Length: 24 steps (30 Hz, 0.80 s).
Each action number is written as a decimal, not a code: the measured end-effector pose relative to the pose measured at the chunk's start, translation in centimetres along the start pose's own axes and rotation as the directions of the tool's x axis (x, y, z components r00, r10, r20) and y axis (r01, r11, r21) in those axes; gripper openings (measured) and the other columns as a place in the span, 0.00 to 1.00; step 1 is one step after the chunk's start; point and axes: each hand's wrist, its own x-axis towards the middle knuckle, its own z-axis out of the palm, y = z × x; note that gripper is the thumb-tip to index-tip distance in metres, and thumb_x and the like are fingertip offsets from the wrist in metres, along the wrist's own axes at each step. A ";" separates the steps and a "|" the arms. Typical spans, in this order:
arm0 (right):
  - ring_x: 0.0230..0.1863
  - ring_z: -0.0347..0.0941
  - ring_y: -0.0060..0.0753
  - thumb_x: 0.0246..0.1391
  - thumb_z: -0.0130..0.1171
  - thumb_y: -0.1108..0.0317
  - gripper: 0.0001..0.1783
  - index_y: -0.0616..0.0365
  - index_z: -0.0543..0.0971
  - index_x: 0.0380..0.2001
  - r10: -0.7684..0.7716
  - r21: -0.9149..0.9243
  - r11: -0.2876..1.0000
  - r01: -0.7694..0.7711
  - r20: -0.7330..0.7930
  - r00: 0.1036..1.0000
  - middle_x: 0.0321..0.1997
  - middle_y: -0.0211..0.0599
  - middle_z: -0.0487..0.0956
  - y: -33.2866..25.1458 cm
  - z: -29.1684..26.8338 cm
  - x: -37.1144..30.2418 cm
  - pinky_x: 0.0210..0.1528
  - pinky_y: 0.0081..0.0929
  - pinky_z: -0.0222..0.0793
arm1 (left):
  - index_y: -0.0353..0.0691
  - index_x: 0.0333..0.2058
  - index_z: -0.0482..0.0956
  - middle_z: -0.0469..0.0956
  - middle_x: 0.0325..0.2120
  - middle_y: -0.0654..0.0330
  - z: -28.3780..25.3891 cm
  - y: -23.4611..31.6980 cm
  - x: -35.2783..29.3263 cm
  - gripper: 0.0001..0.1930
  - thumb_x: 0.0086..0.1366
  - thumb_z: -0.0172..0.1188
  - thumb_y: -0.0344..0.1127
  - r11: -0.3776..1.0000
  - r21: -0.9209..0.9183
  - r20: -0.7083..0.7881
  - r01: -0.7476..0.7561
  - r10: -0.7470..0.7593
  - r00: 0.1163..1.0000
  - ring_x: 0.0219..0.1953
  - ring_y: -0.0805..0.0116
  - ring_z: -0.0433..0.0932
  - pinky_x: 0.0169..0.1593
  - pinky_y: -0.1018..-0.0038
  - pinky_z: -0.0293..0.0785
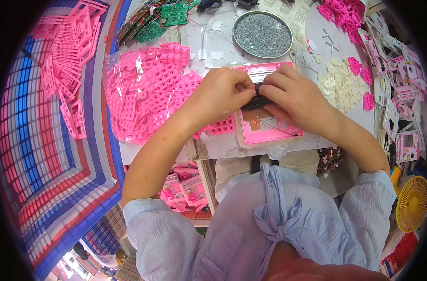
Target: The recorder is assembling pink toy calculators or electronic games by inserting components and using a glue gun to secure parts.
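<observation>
A pink plastic casing lies on the table in front of me, with a silvery strip near its far edge and a brown board and thin wires in its near part. Over its middle is a dark black part, mostly covered by my fingers. From the left, my left hand pinches this part between thumb and fingers. My right hand grips it from the other side, fingers curled and close to the left fingertips. What lies under the fingers is hidden.
A clear bag of pink keypad pieces sits left of the casing. Beyond are a round tray of small screws and green circuit boards. Whitish discs are heaped at right. A woven basket stands far left, a yellow fan lower right.
</observation>
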 end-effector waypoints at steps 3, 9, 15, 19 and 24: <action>0.43 0.71 0.40 0.42 0.69 0.68 0.18 0.57 0.77 0.39 -0.013 -0.058 0.998 0.013 0.007 1.000 0.39 0.33 0.75 -0.4 -0.2 0.0 0.40 0.32 0.75 | 0.31 0.32 0.80 0.77 0.19 0.63 -0.1 0.5 0.3 0.08 0.65 0.63 0.33 0.987 -0.044 0.043 0.153 -0.151 0.988 0.19 0.79 0.73 0.24 0.78 0.69; 0.41 0.70 0.35 0.44 0.68 0.58 0.17 0.57 0.77 0.34 -0.002 -0.189 0.982 0.005 0.014 1.000 0.34 0.31 0.74 -1.6 -0.4 0.2 0.38 0.27 0.74 | 0.32 0.32 0.80 0.76 0.18 0.64 -0.1 -0.2 1.1 0.09 0.66 0.63 0.34 0.957 -0.158 0.129 0.243 -0.224 0.966 0.18 0.79 0.72 0.20 0.80 0.68; 0.40 0.70 0.34 0.44 0.66 0.60 0.16 0.59 0.78 0.34 -0.021 -0.233 0.972 0.009 -0.049 0.999 0.33 0.30 0.73 -2.0 -0.2 -0.1 0.34 0.25 0.74 | 0.31 0.30 0.80 0.77 0.19 0.63 -0.4 0.2 1.8 0.09 0.65 0.64 0.32 0.971 -0.111 0.168 0.214 -0.194 0.967 0.18 0.78 0.73 0.21 0.78 0.68; 0.40 0.70 0.33 0.41 0.65 0.63 0.16 0.61 0.79 0.34 -0.055 -0.272 0.962 0.034 -0.071 0.996 0.32 0.31 0.73 -2.0 0.1 -0.8 0.31 0.24 0.74 | 0.30 0.30 0.80 0.78 0.20 0.61 -0.2 0.0 1.6 0.08 0.63 0.63 0.30 0.999 -0.021 0.121 0.050 -0.047 0.992 0.21 0.76 0.74 0.25 0.76 0.71; 0.41 0.71 0.34 0.40 0.63 0.64 0.14 0.61 0.81 0.31 -0.007 -0.362 0.931 0.040 0.093 0.996 0.31 0.32 0.74 -2.9 -0.4 -0.1 0.30 0.24 0.75 | 0.30 0.30 0.80 0.79 0.20 0.57 -0.1 0.9 1.7 0.07 0.60 0.63 0.30 0.994 0.110 0.122 -0.016 0.002 0.993 0.23 0.72 0.76 0.30 0.73 0.73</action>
